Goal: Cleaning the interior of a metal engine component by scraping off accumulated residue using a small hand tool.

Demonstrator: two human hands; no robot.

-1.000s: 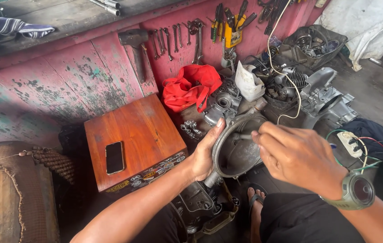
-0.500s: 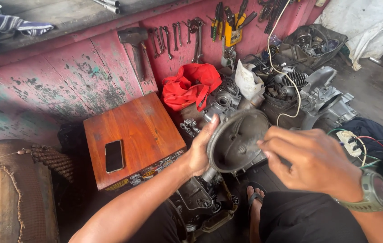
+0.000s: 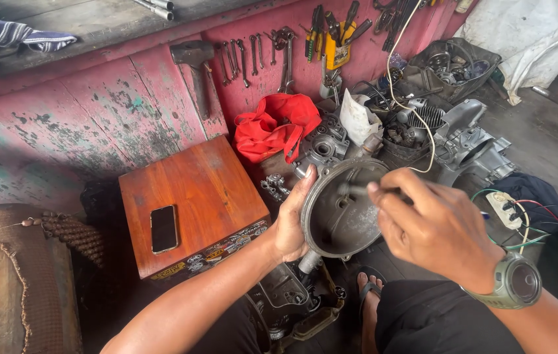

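Head view looks down on a round, dish-shaped metal engine cover [image 3: 343,210] held up just above the person's lap, its hollow inner face turned toward the camera and slightly to the right, its rim roughly upright. The left hand [image 3: 294,219] grips the cover's left rim, thumb over the edge and palm behind it. The right hand [image 3: 437,229], wearing a green wristwatch [image 3: 513,283], is closed around a thin dark tool [image 3: 367,190] that lies nearly level and points left into the hollow; motion blur hides its tip.

Below the cover sit a greasy engine block [image 3: 288,298] and a sandalled foot [image 3: 368,295]. Just to the left stands a reddish wooden box [image 3: 207,190] with a black phone [image 3: 163,229] lying flat on top. Behind the cover lie a red cloth bag [image 3: 273,128] and loose engine parts [image 3: 449,137] on the concrete floor. Wrenches [image 3: 252,56] and pliers hang along a worn pink wooden wall [image 3: 62,118], with a hammer [image 3: 195,65] leaning there.
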